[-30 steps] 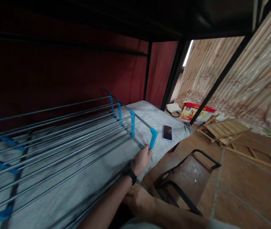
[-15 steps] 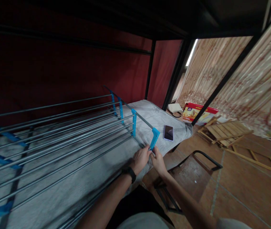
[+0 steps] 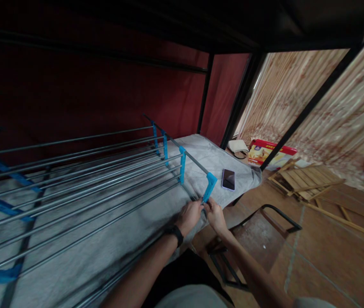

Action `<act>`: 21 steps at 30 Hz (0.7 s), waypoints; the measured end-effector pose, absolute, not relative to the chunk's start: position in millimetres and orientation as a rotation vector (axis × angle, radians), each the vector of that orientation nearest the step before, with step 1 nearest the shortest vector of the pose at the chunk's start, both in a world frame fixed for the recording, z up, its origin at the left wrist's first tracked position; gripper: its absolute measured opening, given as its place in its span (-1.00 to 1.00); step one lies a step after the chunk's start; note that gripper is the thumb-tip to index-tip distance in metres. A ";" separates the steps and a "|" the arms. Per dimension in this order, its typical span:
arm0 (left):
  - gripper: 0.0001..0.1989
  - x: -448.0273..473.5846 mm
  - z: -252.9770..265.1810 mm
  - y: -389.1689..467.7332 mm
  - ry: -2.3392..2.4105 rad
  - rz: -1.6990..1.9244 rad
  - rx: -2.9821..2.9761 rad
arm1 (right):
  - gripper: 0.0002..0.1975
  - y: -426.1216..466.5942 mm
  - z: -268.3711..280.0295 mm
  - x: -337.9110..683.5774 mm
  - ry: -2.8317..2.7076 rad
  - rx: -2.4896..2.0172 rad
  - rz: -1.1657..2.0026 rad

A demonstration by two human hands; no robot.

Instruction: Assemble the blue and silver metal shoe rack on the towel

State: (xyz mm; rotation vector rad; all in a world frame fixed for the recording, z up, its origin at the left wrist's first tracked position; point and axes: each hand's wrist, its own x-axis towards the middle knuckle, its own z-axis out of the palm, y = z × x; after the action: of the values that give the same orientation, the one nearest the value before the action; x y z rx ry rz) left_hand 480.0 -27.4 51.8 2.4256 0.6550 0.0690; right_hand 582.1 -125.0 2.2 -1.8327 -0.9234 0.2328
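Note:
A drying rack [image 3: 111,182] of grey metal rods with blue plastic joints lies across a grey sheet [image 3: 156,222] on the bed. At its near right corner, a blue plastic bracket [image 3: 209,187] slants down between my hands. My left hand [image 3: 190,217], with a black band at the wrist, is closed at the bracket's lower end. From the right, my right hand [image 3: 215,216] pinches the same end, its fingertips close to the left ones. The fingers hide exactly where bracket and rod meet.
A phone [image 3: 228,179] lies on the sheet right of the bracket. Beside the bed stands a low chair [image 3: 259,239] with a black frame. A folded wooden rack [image 3: 310,179] and a red and yellow box [image 3: 271,153] sit on the tiled floor. Black bed posts [image 3: 310,107] rise nearby.
The view has shifted slightly, so most things sit a little further right. Both hands stay at the bracket's lower end, with only slight finger movement.

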 end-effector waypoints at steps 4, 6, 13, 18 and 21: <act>-0.71 480.0 48.5 -25.9 0.639 0.070 2.368 | -0.73 -125.6 3.9 583.3 -0.940 -1.823 0.240; -0.71 479.6 47.9 -26.1 0.628 0.090 2.355 | -0.73 -126.0 4.0 584.1 -0.948 -1.818 0.245; -0.71 479.0 50.6 -28.4 0.672 0.083 2.307 | -0.75 -126.8 1.7 583.0 -0.955 -1.825 0.240; -0.70 480.1 52.3 -28.1 0.654 0.085 2.342 | -0.76 -126.3 1.5 580.9 -0.951 -1.838 0.237; -0.71 481.0 50.0 -26.9 0.663 0.067 2.303 | -0.68 -126.6 1.7 578.7 -0.956 -1.839 0.250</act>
State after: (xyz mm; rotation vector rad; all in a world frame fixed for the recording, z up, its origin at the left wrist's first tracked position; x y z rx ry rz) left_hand 481.0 -26.9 50.0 2.3029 0.6633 0.0673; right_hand 578.7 -126.6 1.7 -1.8388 -0.9556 0.2501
